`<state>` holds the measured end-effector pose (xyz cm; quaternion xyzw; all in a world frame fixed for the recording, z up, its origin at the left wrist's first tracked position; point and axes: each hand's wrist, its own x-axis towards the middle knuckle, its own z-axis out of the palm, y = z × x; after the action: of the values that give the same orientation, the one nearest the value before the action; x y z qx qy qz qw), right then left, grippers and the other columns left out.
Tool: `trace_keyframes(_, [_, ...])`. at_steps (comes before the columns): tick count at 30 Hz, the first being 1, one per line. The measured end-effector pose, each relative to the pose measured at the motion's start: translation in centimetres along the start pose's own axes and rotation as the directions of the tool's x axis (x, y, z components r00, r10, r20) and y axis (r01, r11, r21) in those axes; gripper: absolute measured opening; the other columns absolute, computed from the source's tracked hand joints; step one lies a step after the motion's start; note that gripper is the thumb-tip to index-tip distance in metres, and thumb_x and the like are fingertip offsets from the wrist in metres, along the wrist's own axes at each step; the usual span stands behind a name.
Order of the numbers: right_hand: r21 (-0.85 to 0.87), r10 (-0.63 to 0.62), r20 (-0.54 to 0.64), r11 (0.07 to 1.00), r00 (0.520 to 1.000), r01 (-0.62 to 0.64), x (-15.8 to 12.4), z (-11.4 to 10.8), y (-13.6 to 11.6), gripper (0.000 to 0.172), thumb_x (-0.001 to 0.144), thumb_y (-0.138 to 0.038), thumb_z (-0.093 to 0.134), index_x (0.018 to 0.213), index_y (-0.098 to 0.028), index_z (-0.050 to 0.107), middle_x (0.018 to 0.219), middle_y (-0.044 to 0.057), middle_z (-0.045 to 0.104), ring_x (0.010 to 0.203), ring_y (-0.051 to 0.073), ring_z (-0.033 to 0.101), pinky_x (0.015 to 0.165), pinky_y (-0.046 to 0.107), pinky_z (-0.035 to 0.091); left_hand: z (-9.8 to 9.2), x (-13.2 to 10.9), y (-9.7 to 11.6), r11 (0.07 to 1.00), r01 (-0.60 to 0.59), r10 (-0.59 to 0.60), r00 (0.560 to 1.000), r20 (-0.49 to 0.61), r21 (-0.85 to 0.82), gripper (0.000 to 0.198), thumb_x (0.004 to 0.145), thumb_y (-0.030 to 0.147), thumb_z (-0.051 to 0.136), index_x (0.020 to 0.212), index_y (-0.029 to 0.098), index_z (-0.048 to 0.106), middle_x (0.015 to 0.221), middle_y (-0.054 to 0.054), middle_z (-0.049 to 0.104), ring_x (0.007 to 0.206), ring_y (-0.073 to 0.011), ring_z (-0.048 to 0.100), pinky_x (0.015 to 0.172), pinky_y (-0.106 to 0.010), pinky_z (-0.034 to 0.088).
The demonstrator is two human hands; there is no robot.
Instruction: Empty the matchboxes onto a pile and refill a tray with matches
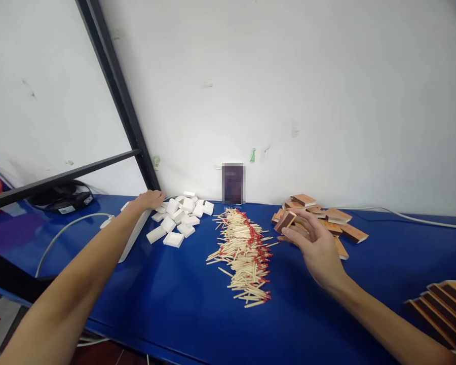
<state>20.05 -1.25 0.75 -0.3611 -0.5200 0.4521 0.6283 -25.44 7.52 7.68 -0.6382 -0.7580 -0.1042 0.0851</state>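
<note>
My right hand (319, 246) pinches a matchbox sleeve (285, 222) between thumb and fingers, its dark striking side toward me. It is held tilted, just right of a long heap of loose matches (245, 253) with red heads. More matchbox sleeves (354, 233) lie piled behind and beside this hand. My left hand (152, 198) reaches to the back left edge of a pile of small white matchbox trays (173, 239). Its fingers stretch out over that edge; the fingertips are hard to make out, and I see nothing held in them.
A white power strip (135, 235) lies under my left forearm, with a cable (66, 230). A black frame (117, 86) rises at left, near a black headset (66, 197). A blurred dark panel (233, 183) leans on the wall. Stacked matchboxes (443, 312) sit at front right.
</note>
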Motion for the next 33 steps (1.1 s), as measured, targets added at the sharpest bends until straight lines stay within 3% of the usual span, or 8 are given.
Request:
trace_keyframes(4, [-0.059, -0.04, -0.081, 0.998, 0.996, 0.036, 0.0, -0.3, 0.6, 0.049, 0.069, -0.041, 0.081, 0.112, -0.027, 0.061, 0.109, 0.005, 0.064, 0.086, 0.021, 0.068, 0.072, 0.036, 0.06, 1.2, 0.9, 0.5, 0.996, 0.082, -0.085, 0.988, 0.126, 0.03, 0.046, 0.094, 0.053, 0.042, 0.11, 0.02, 0.069, 0.127, -0.017, 0.064, 0.122, -0.0352, 0.058, 0.102, -0.052, 0.042])
trace_keyframes(10, [-0.1, -0.009, -0.036, 0.995, 0.999, 0.006, -0.1, -0.3, 1.7, 0.049, 0.071, -0.042, 0.079, 0.114, -0.028, 0.059, 0.105, 0.004, 0.066, 0.089, 0.021, 0.068, 0.076, 0.035, 0.058, 0.7, 1.4, 1.2, 0.996, 0.093, -0.092, 0.983, 0.158, 0.004, 0.054, 0.094, 0.053, 0.032, 0.112, 0.016, 0.067, 0.127, -0.02, 0.064, 0.122, -0.0357, 0.058, 0.099, -0.045, 0.044])
trace_keyframes(18, [-0.08, 0.033, -0.02, 0.996, 0.999, -0.035, -0.1, 0.1, 1.5, 0.049, 0.07, -0.046, 0.078, 0.11, -0.026, 0.057, 0.106, 0.005, 0.066, 0.082, 0.02, 0.069, 0.072, 0.036, 0.059, -1.6, -0.6, 3.9, 0.991, 0.106, -0.107, 0.994, -0.014, -0.077, 0.054, 0.094, 0.052, 0.03, 0.102, 0.015, 0.07, 0.118, -0.02, 0.067, 0.113, -0.0403, 0.06, 0.091, -0.048, 0.047])
trace_keyframes(23, [0.065, 0.087, -0.023, 0.994, 0.996, -0.085, -0.1, 0.4, 1.5, 0.046, 0.064, -0.036, 0.084, 0.097, -0.026, 0.053, 0.089, -0.002, 0.068, 0.081, 0.018, 0.07, 0.077, 0.035, 0.06, -2.8, -3.4, 10.0, 0.975, -0.07, 0.027, 0.979, -0.204, -0.209, 0.046, 0.098, 0.04, 0.027, 0.114, 0.02, 0.065, 0.116, -0.007, 0.071, 0.104, -0.024, 0.064, 0.091, -0.033, 0.047])
trace_keyframes(24, [0.111, 0.113, -0.023, 0.988, 0.993, -0.109, -0.1, 0.6, 1.5, 0.046, 0.063, -0.034, 0.084, 0.096, -0.026, 0.053, 0.086, -0.003, 0.069, 0.083, 0.019, 0.07, 0.078, 0.036, 0.06, -2.8, -4.5, 11.7, 0.959, -0.138, 0.076, 0.967, -0.245, -0.247, 0.045, 0.098, 0.038, 0.027, 0.114, 0.021, 0.065, 0.114, -0.003, 0.072, 0.1, -0.0203, 0.065, 0.089, -0.03, 0.047])
trace_keyframes(26, [0.197, 0.176, -0.021, 0.966, 0.984, -0.169, -0.3, 0.8, 1.4, 0.045, 0.062, -0.032, 0.085, 0.093, -0.026, 0.052, 0.082, -0.004, 0.07, 0.083, 0.019, 0.071, 0.08, 0.038, 0.06, -2.4, -6.9, 14.9, 0.856, -0.356, 0.207, 0.9, -0.384, -0.374, 0.035, 0.095, 0.036, 0.039, 0.1, 0.019, 0.069, 0.106, -0.003, 0.074, 0.092, -0.0192, 0.066, 0.086, -0.032, 0.045])
trace_keyframes(28, [0.255, 0.225, -0.015, 0.943, 0.974, -0.214, -0.4, 0.9, 1.3, 0.042, 0.061, -0.03, 0.085, 0.088, -0.026, 0.052, 0.079, -0.004, 0.071, 0.081, 0.018, 0.072, 0.083, 0.039, 0.06, -1.8, -9.4, 17.7, 0.803, -0.46, 0.26, 0.842, -0.473, -0.378, 0.029, 0.093, 0.033, 0.045, 0.089, 0.02, 0.07, 0.094, -0.002, 0.075, 0.078, -0.0173, 0.064, 0.089, -0.038, 0.041])
trace_keyframes(33, [0.295, 0.25, 0.013, 0.924, 0.968, -0.242, -0.5, 0.8, 1.3, 0.039, 0.059, -0.029, 0.085, 0.077, -0.025, 0.051, 0.077, -0.004, 0.071, 0.082, 0.021, 0.074, 0.088, 0.044, 0.059, -0.6, -13.1, 20.9, 0.69, -0.643, 0.409, 0.725, -0.555, -0.332, 0.02, 0.09, 0.025, 0.049, 0.083, 0.02, 0.066, 0.078, 0.0, 0.072, 0.062, -0.0133, 0.06, 0.08, -0.037, 0.042])
